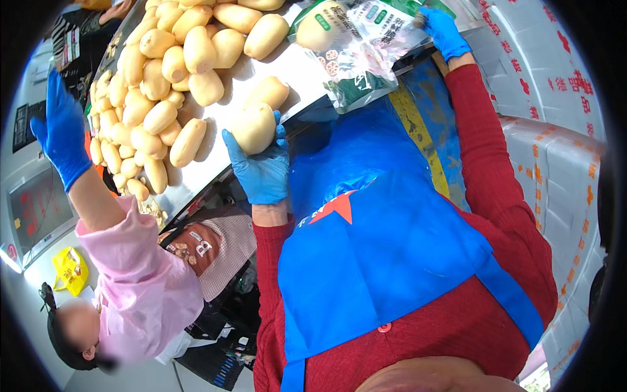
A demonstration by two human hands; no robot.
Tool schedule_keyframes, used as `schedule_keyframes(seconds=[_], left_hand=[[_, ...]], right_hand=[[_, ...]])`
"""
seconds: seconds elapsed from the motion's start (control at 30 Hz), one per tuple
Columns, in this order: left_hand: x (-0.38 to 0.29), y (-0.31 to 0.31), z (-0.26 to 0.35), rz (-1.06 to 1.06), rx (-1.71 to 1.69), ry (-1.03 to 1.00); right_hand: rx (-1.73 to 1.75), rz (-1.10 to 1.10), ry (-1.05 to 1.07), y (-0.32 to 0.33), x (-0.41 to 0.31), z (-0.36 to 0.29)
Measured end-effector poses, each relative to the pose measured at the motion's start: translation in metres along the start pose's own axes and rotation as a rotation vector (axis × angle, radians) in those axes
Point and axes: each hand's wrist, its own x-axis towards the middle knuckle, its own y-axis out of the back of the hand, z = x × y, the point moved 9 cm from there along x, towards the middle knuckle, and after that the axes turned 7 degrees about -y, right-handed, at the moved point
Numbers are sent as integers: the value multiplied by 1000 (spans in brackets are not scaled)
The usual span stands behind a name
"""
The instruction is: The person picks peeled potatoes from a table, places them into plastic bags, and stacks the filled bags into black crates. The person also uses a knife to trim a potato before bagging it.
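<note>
My left hand (262, 164), in a blue glove, holds a pale peeled lotus root segment (253, 128) above the table's near edge. Another segment (270, 92) lies just beyond it. My right hand (443, 36), gloved in blue too, is at the upper right with its fingers closed at the edge of printed plastic bags (360, 56). One of these bags shows a pale root piece (318, 27) inside. A big heap of peeled root segments (156, 83) covers the table to the left.
The metal table (306, 81) runs diagonally across the top. At left a co-worker in a pink top reaches out a blue-gloved hand (63, 132). White printed foam boxes (548, 161) are stacked at right. Peelings (156, 211) lie at the table's left end.
</note>
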Motion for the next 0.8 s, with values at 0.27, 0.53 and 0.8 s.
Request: schedule_keyframes(seconds=[0.27, 0.53, 0.8], left_hand=[[-9, -39, -16, -223, 340, -146], [-19, -80, -23, -322, 541, -203], [-19, -81, -12, -336, 726, -362]], right_hand=[[-56, -328, 716, -138, -235, -210], [368, -669, 213, -192, -279, -236], [294, -606, 256, -196, -276, -224]])
